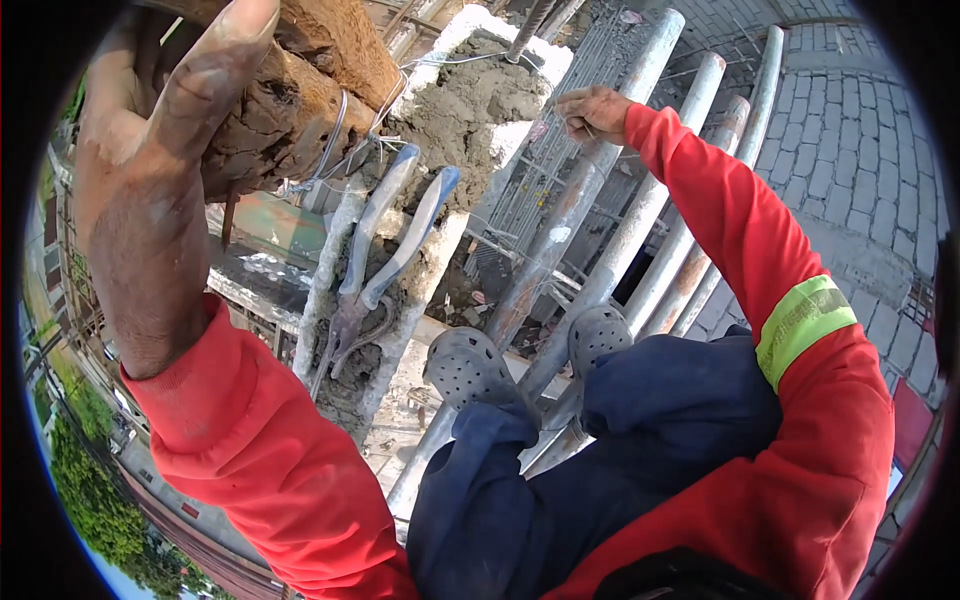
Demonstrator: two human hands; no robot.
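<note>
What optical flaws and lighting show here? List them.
Head view: fisheye curvature bows the block wall, black at the picture's edges; head view: strong sun nearly whitens the pale rim around the grey mortar; head view: the left hand looms large, apparently near the lens.

mortar (465,105) and blockwork (850,160) mark a construction site.

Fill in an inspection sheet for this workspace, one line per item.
Surface: grey cement between pale edges, rough on top.
Things: pliers lying over the cement, handles apart; brown wood bound with wire.
Clutter: loose wire ends beside the wood.
Hands: left hand at the wood, grip unclear; right hand over the metal pipes, fingers bent, contents unclear.
Cables: nothing seen.
Surroundings: grey block wall at right, greenery at lower left.
</note>
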